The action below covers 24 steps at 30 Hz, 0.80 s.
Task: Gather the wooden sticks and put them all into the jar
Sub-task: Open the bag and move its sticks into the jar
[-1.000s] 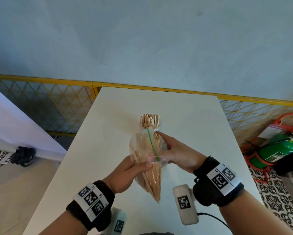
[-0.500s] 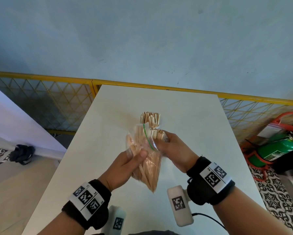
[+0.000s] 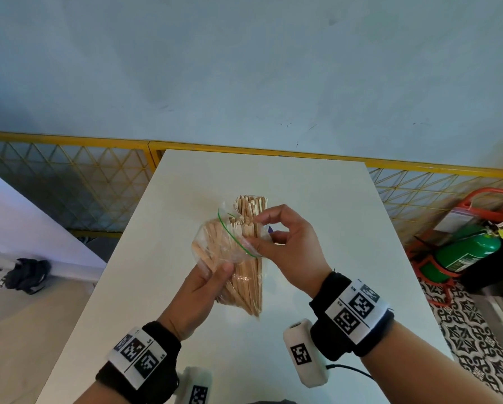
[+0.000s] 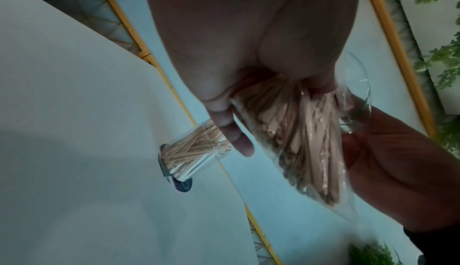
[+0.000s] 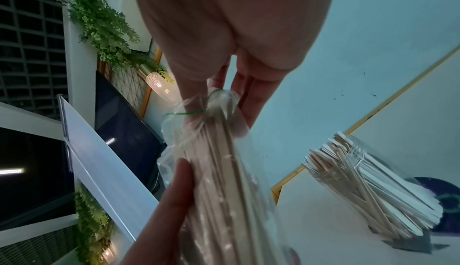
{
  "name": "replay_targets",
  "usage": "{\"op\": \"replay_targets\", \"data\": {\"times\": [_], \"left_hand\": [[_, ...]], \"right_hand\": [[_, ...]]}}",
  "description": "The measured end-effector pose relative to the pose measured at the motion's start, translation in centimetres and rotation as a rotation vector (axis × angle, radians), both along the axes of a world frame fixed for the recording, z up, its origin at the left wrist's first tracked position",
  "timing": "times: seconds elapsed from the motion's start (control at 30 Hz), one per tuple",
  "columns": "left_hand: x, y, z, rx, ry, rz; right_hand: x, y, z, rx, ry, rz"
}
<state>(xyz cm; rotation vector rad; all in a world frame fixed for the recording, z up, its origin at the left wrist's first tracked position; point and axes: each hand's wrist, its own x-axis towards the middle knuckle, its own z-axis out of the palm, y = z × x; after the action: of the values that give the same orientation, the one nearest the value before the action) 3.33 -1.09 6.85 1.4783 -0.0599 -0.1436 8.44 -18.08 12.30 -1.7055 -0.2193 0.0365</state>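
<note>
A clear plastic bag [image 3: 215, 243] with a green zip line is packed with flat wooden sticks [image 3: 249, 287] and hangs over the white table [image 3: 317, 199]. My left hand [image 3: 215, 275] grips its lower part, thumb on the front. My right hand [image 3: 254, 233] pinches the bag's mouth between thumb and forefinger, right at the stick tops. Just behind the bag stands a clear jar [image 3: 250, 204] crowded with upright sticks. The jar [image 4: 196, 151] also shows in the left wrist view, and the jar [image 5: 373, 190] shows beside the bag [image 5: 216, 161] in the right wrist view.
A dark round disc [image 5: 440, 198] lies on the table under the jar. A yellow mesh railing [image 3: 69, 176] runs behind the table. A green fire extinguisher [image 3: 466, 252] lies on the floor at right, and dark cloth [image 3: 26, 275] lies at left.
My right hand has shifted from the bag's side up to its mouth, thumb and forefinger now arched over the stick tops. The left hand keeps its grip on the bag.
</note>
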Motion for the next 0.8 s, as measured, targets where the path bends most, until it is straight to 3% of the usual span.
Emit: {"op": "replay_targets", "data": {"times": [0.13, 0.3, 0.5, 0.7, 0.8], "left_hand": [[0.3, 0.0, -0.2, -0.011, 0.007, -0.012], [0.4, -0.3, 0.9, 0.059, -0.029, -0.151], [1.1, -0.1, 1.3, 0.041, -0.037, -0.092], [1.5, 0.8, 0.9, 0.185, -0.02, -0.125], [1.6, 1.0, 0.7, 0.247, -0.016, -0.135]], "right_hand": [[0.1, 0.1, 0.4, -0.06, 0.019, 0.001], [0.3, 0.8, 1.8, -0.387, 0.003, 0.172], [1.1, 1.3, 0.9, -0.088, -0.01, -0.029], [1.9, 0.2, 2.0, 0.095, 0.105, 0.017], [2.3, -0.4, 2.6, 0.059, 0.116, 0.102]]}}
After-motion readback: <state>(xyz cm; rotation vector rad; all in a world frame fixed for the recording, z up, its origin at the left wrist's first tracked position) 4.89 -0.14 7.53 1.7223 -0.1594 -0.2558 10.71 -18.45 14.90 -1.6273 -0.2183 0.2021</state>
